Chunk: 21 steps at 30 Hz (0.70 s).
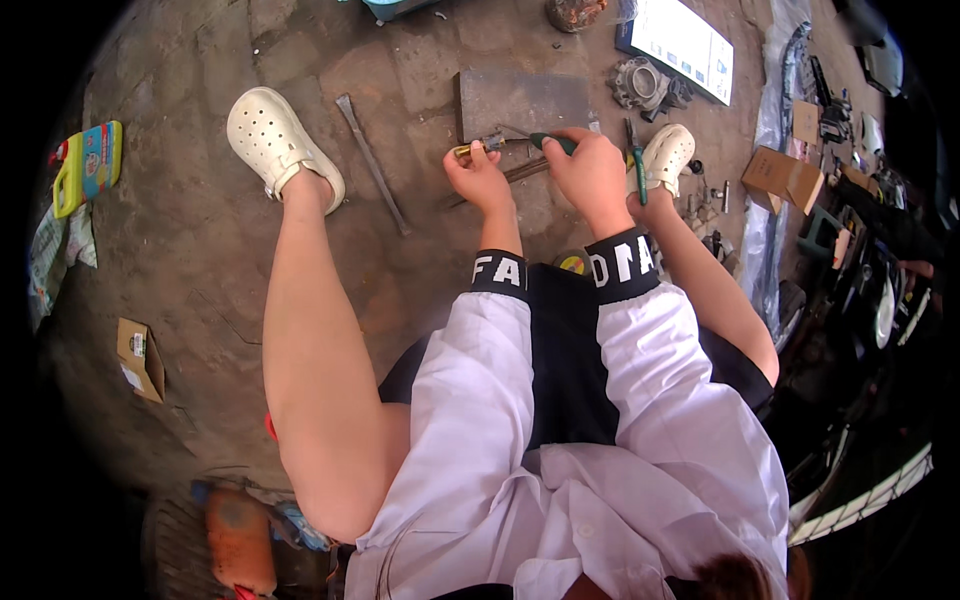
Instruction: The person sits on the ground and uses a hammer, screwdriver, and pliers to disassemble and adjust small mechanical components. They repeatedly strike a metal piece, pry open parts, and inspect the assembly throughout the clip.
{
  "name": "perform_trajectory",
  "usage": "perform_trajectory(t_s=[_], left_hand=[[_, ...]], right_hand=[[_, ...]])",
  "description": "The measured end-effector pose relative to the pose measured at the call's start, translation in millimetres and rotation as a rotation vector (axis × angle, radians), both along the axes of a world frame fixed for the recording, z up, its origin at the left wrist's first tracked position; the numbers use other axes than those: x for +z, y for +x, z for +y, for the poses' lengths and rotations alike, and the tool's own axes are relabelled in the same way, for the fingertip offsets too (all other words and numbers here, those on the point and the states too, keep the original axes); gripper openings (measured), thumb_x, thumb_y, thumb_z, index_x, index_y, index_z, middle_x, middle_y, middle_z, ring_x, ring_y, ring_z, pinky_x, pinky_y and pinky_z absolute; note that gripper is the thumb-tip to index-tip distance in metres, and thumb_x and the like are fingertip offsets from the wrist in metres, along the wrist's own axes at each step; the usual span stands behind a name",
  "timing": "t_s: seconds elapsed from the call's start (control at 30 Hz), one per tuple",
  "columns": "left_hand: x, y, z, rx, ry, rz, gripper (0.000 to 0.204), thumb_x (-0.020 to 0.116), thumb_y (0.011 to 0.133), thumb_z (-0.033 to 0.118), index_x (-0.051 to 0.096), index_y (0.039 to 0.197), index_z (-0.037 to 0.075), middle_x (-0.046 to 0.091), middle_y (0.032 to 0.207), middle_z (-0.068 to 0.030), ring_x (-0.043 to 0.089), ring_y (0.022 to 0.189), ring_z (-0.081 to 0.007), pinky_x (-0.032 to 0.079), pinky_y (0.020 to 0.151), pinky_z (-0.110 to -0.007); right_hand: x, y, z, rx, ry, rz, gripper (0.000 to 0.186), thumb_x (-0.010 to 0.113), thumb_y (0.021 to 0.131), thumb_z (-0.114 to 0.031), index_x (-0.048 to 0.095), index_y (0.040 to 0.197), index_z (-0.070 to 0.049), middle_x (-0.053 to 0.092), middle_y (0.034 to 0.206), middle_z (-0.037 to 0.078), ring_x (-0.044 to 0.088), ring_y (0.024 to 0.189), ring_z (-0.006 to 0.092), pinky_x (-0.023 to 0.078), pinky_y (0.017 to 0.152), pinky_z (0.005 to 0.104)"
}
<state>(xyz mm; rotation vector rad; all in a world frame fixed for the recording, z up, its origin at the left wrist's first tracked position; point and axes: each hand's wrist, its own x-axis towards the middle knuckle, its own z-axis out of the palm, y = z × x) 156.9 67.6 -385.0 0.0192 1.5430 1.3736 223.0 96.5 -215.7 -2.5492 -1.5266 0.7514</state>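
My left hand (pixel 479 180) is closed, its thumb and fingers pinching a small brass-and-silver metal part (pixel 491 142). My right hand (pixel 587 176) wraps round the green handle of a tool with a thin metal shaft (pixel 552 141). That shaft points left to the small part; whether its tip touches cannot be made out. Beneath both hands, thin dark metal rods (pixel 527 170) lie by the near edge of a flat dark metal plate (pixel 520 98). Green-handled pliers (pixel 637 168) are just right of my right hand, beside my shoe.
A long metal bar (pixel 372 165) lies on the brick floor by my left shoe. Beyond my right shoe are a gear-like metal casting (pixel 637 84) and a white-and-blue box (pixel 680 48). Cardboard boxes (pixel 783 180) and loose parts crowd the right. A yellow jug (pixel 88 168) stands far left.
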Motion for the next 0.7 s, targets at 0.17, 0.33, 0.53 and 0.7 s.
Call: perform_trajectory(t_s=[0.17, 0.33, 0.53, 0.7], left_hand=[[7, 5, 0, 0.069, -0.061, -0.068, 0.024, 0.054, 0.095, 0.009, 0.039, 0.11, -0.002, 0.055, 0.094, -0.0119, 0.062, 0.07, -0.0166, 0.057, 0.063, -0.028], [10, 0, 3, 0.042, -0.093, -0.09, 0.026, 0.055, 0.094, 0.009, 0.038, 0.109, -0.003, 0.057, 0.095, -0.0139, 0.064, 0.072, -0.0186, 0.058, 0.062, -0.029], [24, -12, 14, -0.077, -0.28, -0.41, 0.041, 0.047, 0.098, 0.034, 0.048, 0.09, -0.006, 0.061, 0.076, -0.0158, 0.062, 0.055, -0.0209, 0.056, 0.048, -0.03], [15, -13, 12, -0.262, -0.264, -0.23, 0.061, 0.034, 0.099, 0.045, 0.051, 0.068, -0.004, 0.057, 0.057, -0.0127, 0.056, 0.041, -0.0224, 0.049, 0.038, -0.032]], right_hand=[[24, -4, -15, 0.043, 0.055, -0.009, 0.027, 0.064, 0.079, -0.03, 0.073, 0.095, -0.01, 0.068, 0.078, 0.017, 0.067, 0.075, 0.033, 0.053, 0.069, 0.0395], [21, -15, -14, 0.109, 0.014, -0.082, 0.026, 0.065, 0.079, -0.029, 0.073, 0.096, -0.011, 0.068, 0.078, 0.016, 0.066, 0.074, 0.0328, 0.053, 0.067, 0.0397], [25, -20, -10, 0.163, -0.042, -0.149, 0.025, 0.065, 0.078, -0.03, 0.073, 0.094, -0.011, 0.069, 0.077, 0.015, 0.067, 0.074, 0.0319, 0.054, 0.066, 0.0392], [16, -22, -4, 0.179, -0.036, -0.164, 0.025, 0.068, 0.075, -0.031, 0.073, 0.088, -0.01, 0.068, 0.074, 0.014, 0.068, 0.072, 0.0314, 0.054, 0.064, 0.0391]])
